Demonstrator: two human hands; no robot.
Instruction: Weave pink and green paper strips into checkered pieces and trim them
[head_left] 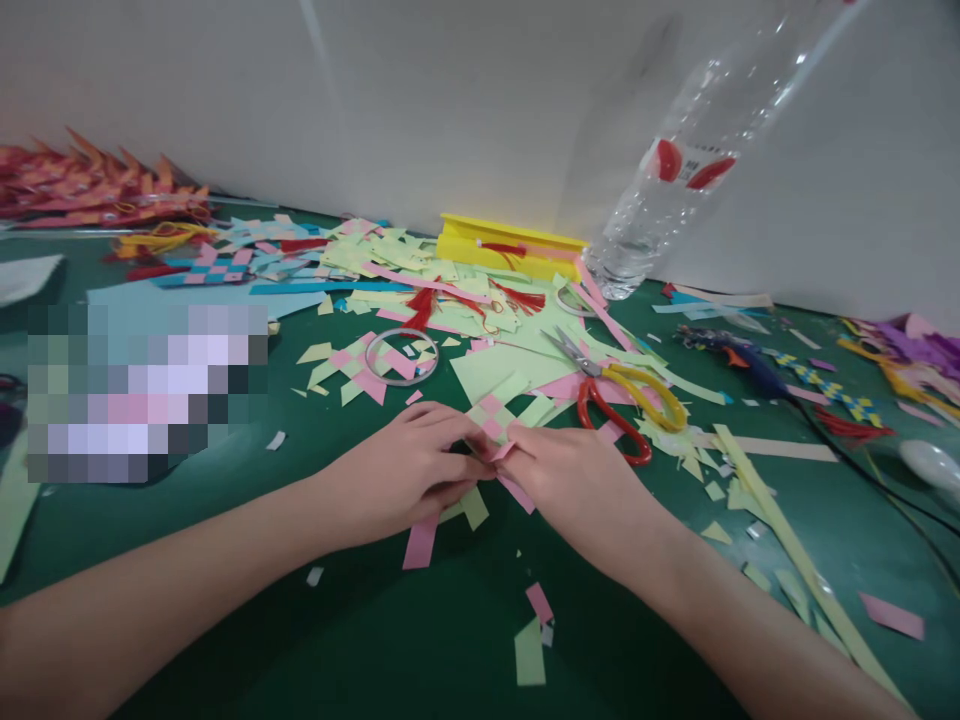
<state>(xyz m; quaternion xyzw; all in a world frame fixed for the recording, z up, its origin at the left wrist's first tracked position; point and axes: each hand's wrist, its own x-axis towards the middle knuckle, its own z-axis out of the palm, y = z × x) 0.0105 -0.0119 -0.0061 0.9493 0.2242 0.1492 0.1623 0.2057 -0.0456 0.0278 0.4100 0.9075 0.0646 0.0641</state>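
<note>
Between my two hands is a small woven piece of pink and pale green paper strips (493, 415), its loose strip ends sticking out on several sides. My left hand (420, 455) pinches it from the left, fingertips bent over its near edge. From the right, my right hand (570, 475) grips a pink strip of the same piece, the fingers partly hidden behind the hand. Just beyond my right hand lie scissors (592, 372) with one red and one yellow handle, blades pointing away to the left. A similar woven piece (360, 365) lies farther left, under a roll of clear tape (403, 357).
A clear plastic bottle (675, 190) stands at the back right beside a folded yellow paper (457, 240). Red tassels (424, 303) and paper scraps cover the back. A glue gun (757, 370) with its cable lies right. Orange-red folded paper pieces (97, 185) are at far left.
</note>
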